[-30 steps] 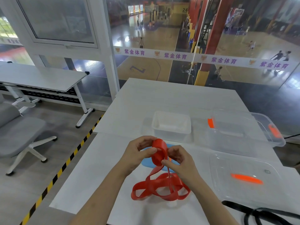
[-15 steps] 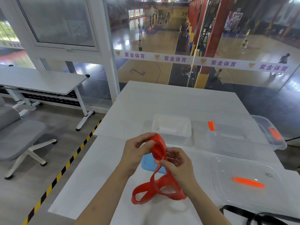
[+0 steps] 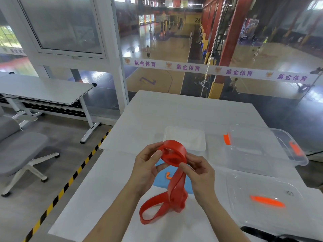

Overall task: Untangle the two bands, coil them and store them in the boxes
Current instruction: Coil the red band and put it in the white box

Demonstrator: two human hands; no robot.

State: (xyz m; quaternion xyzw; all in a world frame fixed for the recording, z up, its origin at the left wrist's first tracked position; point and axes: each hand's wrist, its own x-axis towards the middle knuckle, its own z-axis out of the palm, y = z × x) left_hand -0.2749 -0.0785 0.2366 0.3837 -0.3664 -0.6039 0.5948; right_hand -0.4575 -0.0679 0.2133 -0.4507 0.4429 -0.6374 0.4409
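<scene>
A red band [image 3: 173, 152] is partly wound into a coil held above the white table [image 3: 183, 112]. My left hand [image 3: 146, 165] grips the coil's left side, thumb on its rim. My right hand [image 3: 199, 170] pinches the band where it leaves the coil. The loose red loops hang down to the table in front of me. A black band [image 3: 258, 233] lies at the lower right edge, partly cut off. A small white box [image 3: 185, 138] sits behind the coil, and a clear box [image 3: 258, 145] with orange clips stands to the right.
A blue lid [image 3: 162, 182] with an orange clip lies under my hands. A clear lid [image 3: 262, 194] with an orange handle rests at the right front. A grey chair [image 3: 19, 147] and another table [image 3: 43, 91] stand left; glass is beyond the table's far edge.
Both hands rose with the red band. More of it is wound into the coil, which has turned flatter, and the loose loops on the table have become smaller.
</scene>
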